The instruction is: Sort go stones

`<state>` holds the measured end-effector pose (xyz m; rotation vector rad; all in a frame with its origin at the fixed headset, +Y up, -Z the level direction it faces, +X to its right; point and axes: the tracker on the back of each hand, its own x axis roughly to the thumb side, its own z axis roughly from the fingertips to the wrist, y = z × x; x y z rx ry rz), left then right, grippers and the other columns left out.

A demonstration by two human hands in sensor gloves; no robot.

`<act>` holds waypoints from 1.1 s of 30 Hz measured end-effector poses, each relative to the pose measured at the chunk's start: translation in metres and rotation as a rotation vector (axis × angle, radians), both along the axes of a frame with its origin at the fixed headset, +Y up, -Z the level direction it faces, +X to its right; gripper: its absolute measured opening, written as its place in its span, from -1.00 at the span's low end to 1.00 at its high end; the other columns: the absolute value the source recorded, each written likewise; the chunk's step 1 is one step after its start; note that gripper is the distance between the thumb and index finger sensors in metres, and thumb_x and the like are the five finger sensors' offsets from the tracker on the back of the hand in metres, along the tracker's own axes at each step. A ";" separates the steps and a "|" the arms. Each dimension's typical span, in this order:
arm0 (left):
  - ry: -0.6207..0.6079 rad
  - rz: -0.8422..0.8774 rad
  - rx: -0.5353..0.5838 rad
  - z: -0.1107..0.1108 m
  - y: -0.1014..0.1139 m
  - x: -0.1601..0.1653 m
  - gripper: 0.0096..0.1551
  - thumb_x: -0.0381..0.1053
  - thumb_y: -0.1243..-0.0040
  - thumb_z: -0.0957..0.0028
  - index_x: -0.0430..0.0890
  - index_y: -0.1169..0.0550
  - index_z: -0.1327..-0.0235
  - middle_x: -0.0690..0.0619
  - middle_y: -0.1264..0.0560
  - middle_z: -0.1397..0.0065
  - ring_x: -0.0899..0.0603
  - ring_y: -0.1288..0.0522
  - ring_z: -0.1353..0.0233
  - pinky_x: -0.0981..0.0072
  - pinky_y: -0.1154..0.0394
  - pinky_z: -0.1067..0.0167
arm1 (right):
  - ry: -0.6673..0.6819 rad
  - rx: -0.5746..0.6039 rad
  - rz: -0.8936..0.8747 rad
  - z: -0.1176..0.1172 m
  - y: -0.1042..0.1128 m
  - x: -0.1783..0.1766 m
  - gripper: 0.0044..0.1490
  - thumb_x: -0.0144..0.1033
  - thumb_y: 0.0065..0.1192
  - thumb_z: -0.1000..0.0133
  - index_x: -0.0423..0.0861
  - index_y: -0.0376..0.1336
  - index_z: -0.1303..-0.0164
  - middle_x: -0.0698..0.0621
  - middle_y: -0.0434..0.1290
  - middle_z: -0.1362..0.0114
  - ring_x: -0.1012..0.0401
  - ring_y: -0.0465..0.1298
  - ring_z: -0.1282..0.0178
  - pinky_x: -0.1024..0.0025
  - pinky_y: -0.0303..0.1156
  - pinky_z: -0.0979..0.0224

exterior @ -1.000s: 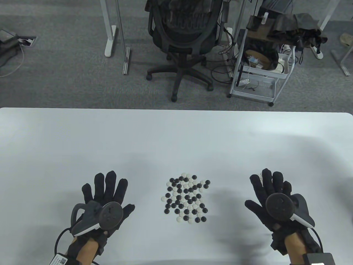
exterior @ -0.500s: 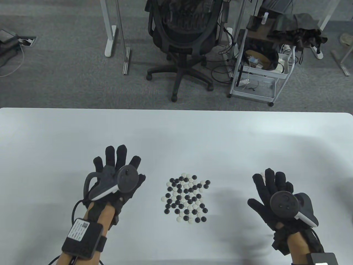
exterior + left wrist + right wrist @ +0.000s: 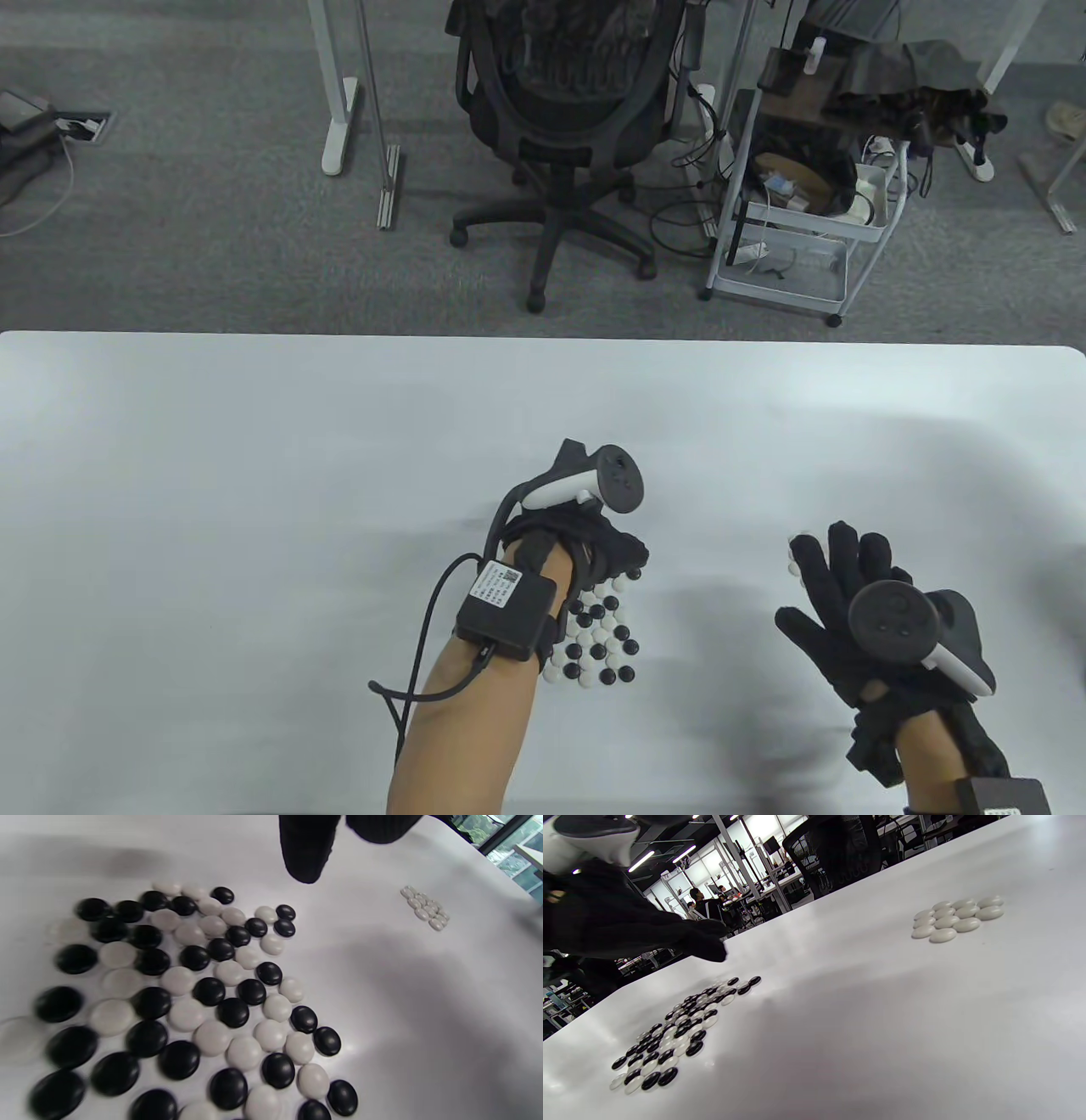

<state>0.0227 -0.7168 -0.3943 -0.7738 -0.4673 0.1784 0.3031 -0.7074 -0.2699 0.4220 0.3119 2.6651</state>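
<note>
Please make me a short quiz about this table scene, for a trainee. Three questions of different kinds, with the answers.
1. True or false: the left hand is over the mixed pile of black and white stones.
2. What colour are the stones in the small separate group? A black, B white, C both.
3. Fill in: the separate group lies close to the fingers of the ___ hand.

Key: 1 true; 2 B; 3 right hand.
</note>
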 end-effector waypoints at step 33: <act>0.698 -0.276 -0.062 0.024 0.012 -0.276 -0.18 0.24 0.33 -0.28 -0.09 -0.32 -0.74 -0.45 0.42 -0.72 -0.62 0.54 -0.52 -0.75 0.44 -0.24 | 0.026 -0.033 0.006 0.005 0.006 -0.003 0.03 0.16 -0.29 -0.22 -0.16 -0.40 -0.71 -0.44 -0.56 -0.61 -0.40 -0.58 -0.45 -0.61 -0.47 -0.29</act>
